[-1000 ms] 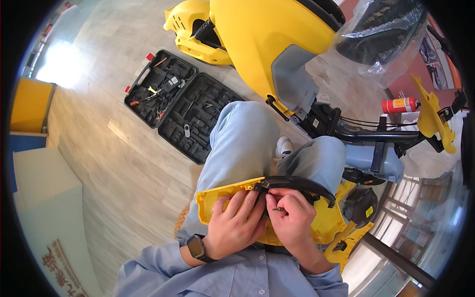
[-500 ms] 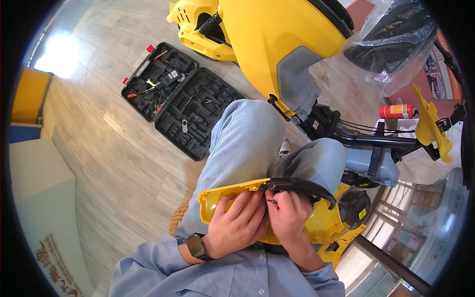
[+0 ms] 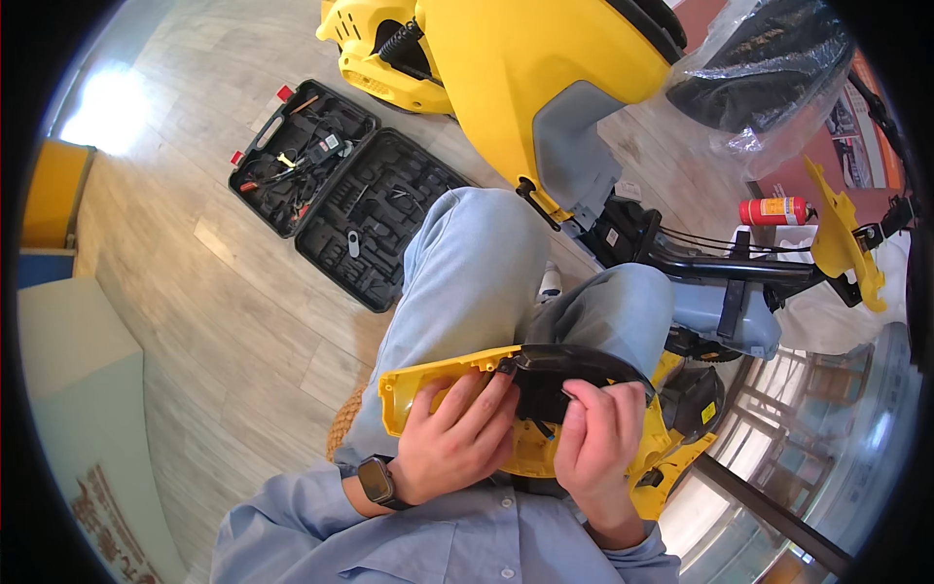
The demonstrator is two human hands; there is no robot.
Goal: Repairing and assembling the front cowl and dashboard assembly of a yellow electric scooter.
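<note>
On my lap lies a yellow plastic shell panel (image 3: 397, 397), with a curved black plastic part (image 3: 545, 382) joined at its upper edge. My left hand (image 3: 457, 420) is closed over the panel, its fingertips at the joint with the black part. Just right of it, my right hand (image 3: 601, 438) is raised over the black part in a pinch. A small dark tip shows between thumb and fingers, too little to name. A short dark cable end (image 3: 545, 430) sticks out below the black part, between my hands.
Ahead stands a partly dismantled yellow scooter (image 3: 477, 78) with bare black frame tubing (image 3: 710, 266). An open black tool case (image 3: 375, 219) lies on the floor to the left. At the right are a plastic-wrapped black seat (image 3: 754, 83) and a red fire extinguisher (image 3: 769, 211).
My right hand has moved right, away from the joint beside my left fingers, uncovering more of the black part. My left hand stays on the panel. The whole view has shifted slightly.
</note>
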